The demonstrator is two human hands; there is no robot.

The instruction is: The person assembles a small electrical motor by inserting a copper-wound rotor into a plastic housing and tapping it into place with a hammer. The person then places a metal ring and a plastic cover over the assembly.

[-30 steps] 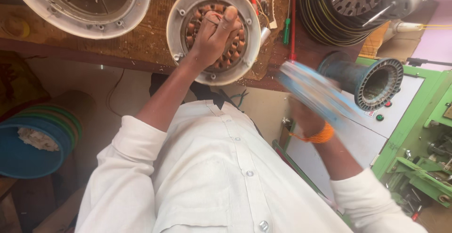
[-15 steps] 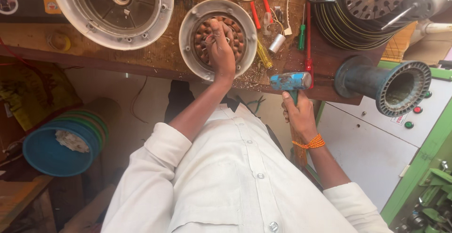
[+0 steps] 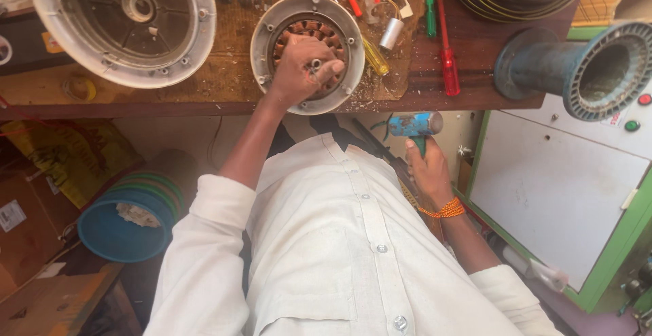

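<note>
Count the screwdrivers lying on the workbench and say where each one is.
3, all right of the motor housing: a yellow-handled one nearest it, a green-handled one, then a long red-handled one. Others may be out of frame.

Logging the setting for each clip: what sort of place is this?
Probably a small motor repair workshop. The left hand presses into a round metal housing with copper windings on a worn wooden bench; the right hand grips a blue-headed hammer; red-handled screwdrivers lie nearby.
</note>
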